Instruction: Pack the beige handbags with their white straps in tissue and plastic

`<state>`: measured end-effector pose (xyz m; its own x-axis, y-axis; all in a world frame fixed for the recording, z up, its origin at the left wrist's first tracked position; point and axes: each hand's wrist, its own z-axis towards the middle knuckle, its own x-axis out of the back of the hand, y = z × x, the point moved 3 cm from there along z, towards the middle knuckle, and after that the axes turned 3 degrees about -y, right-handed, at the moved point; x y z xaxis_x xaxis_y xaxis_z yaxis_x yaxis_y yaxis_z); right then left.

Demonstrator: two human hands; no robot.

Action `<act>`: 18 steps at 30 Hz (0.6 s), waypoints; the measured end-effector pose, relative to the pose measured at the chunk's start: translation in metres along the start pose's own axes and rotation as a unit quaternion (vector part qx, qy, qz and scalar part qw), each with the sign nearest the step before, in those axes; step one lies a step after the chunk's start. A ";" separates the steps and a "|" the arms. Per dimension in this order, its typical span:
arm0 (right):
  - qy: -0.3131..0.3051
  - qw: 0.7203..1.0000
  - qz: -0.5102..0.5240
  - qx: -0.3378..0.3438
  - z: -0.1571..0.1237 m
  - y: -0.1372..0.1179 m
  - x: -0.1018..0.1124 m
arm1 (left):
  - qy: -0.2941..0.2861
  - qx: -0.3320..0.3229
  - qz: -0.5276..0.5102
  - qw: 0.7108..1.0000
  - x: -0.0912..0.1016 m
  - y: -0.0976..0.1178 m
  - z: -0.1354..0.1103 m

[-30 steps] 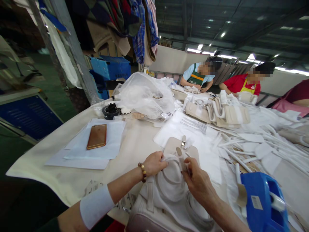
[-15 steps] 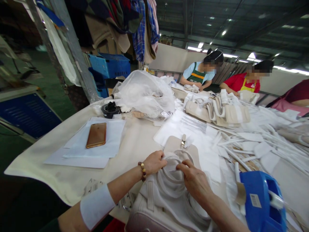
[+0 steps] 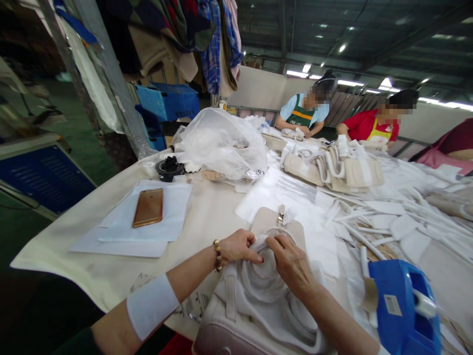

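Note:
A cream handbag [image 3: 236,315] lies at the near table edge, its handles wrapped in white paper [image 3: 264,281]. My left hand [image 3: 240,246], with a bead bracelet on the wrist, pinches the white wrapping at the bag's top. My right hand [image 3: 291,266] presses curled fingers on the same wrapping, touching the left fingertips. Behind the hands a beige flap with a metal clasp [image 3: 281,215] rests on the table.
A gold phone [image 3: 148,207] lies on white sheets at left. A blue tape dispenser [image 3: 402,308] stands near right. A clear plastic bag [image 3: 221,143], stacked beige bags [image 3: 332,170] and white strips [image 3: 373,217] cover the table. Two seated people [image 3: 305,116] work at the far side.
My right hand slid left from the strap onto the paper wrapping and now meets my left hand; the wrapping is bunched tighter between them.

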<state>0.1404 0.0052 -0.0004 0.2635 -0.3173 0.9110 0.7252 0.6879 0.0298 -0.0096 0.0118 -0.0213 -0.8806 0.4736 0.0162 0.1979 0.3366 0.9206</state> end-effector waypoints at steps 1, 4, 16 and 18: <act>0.006 1.000 0.002 -0.001 0.000 0.000 0.000 | -0.005 0.002 -0.008 1.000 0.000 0.001 0.000; 0.034 0.999 0.013 -0.001 0.001 0.002 0.001 | -0.011 0.009 -0.023 1.000 0.002 0.001 0.000; 0.090 0.989 0.072 0.090 0.001 0.009 0.037 | 0.215 -0.162 0.191 0.944 0.008 0.047 -0.021; 0.114 0.986 0.063 0.109 0.003 0.007 0.047 | 0.172 -0.189 0.256 0.933 -0.003 0.060 -0.026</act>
<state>0.1561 -0.0028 0.0443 0.4959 -0.3423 0.7980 0.5312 0.8466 0.0330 -0.0065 0.0092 0.0440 -0.8115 0.1835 0.5548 0.5211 -0.2025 0.8291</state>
